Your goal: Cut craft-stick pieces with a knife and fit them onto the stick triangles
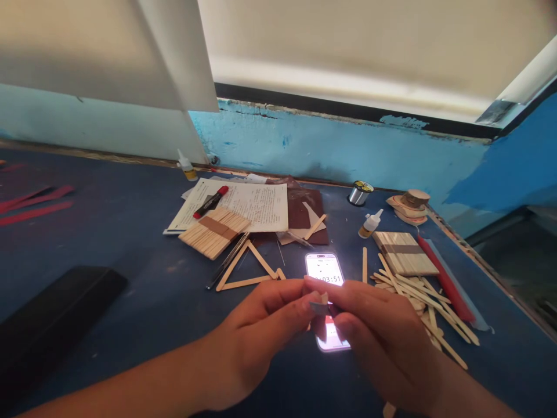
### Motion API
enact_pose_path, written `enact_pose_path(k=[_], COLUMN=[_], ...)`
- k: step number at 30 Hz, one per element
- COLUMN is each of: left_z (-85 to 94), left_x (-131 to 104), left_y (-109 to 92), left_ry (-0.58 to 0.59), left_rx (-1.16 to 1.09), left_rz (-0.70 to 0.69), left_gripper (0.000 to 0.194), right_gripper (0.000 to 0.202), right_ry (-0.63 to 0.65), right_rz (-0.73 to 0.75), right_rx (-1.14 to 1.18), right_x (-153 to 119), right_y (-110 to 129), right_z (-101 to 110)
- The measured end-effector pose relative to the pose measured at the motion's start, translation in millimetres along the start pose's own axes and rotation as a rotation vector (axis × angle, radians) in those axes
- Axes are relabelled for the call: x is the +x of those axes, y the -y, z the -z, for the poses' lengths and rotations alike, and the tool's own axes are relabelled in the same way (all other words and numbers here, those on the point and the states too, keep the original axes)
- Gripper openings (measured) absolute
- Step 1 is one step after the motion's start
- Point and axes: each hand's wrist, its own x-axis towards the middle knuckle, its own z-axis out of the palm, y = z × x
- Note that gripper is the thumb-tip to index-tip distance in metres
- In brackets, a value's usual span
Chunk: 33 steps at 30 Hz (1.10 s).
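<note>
My left hand (pixel 261 319) pinches a small pale piece (pixel 319 305) with a greyish side, perhaps paper or sandpaper; its kind is unclear. My right hand (pixel 383 319) meets it from the other side, fingertips closed together at the piece and partly hiding it. Both hands are held over a lit phone (pixel 333 342) showing a running timer. Just beyond my left hand lies a triangle of craft sticks (pixel 246 283), with a short stick end (pixel 281 273) at its right corner. Beside my right hand spreads a loose pile of craft sticks (pixel 429 299).
Bundled craft sticks (pixel 215 232) and a red-capped marker (pixel 211 202) lie on written papers (pixel 261 203). Glue bottles (pixel 369 223), a wire spool (pixel 360 193) and another stick bundle (pixel 404 253) stand to the right. A black case (pixel 65 319) is at left; a wall runs behind.
</note>
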Motion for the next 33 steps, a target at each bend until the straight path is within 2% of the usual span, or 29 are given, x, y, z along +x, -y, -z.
enact_pose_path(k=[7, 13, 20, 27, 33], left_z=[2.0, 7.2, 8.4, 5.0, 1.0], left_x=[-0.3, -5.4, -7.3, -6.1, -3.2], left_y=[-1.0, 3.6, 6.5, 2.2, -4.0], left_ry=[-0.004, -0.034, -0.071, -0.061, -0.061], left_rx=[0.079, 0.141, 0.098, 0.08, 0.136], left_rz=[0.008, 0.102, 0.172, 0.175, 0.172], left_gripper=[0.027, 0.037, 0.03, 0.029, 0.035], right_gripper=[0.049, 0.045, 0.044, 0.044, 0.043], right_ry=[0.02, -0.034, -0.058, -0.049, -0.053], right_rz=[0.007, 0.058, 0.054, 0.058, 0.034], right_rx=[-0.016, -0.012, -0.013, 0.005, -0.076], right_x=[0.3, 2.0, 0.2, 2.4, 0.7], right_y=[0.3, -2.5, -4.2, -3.9, -3.4], right_z=[2.6, -1.3, -2.3, -2.9, -1.1])
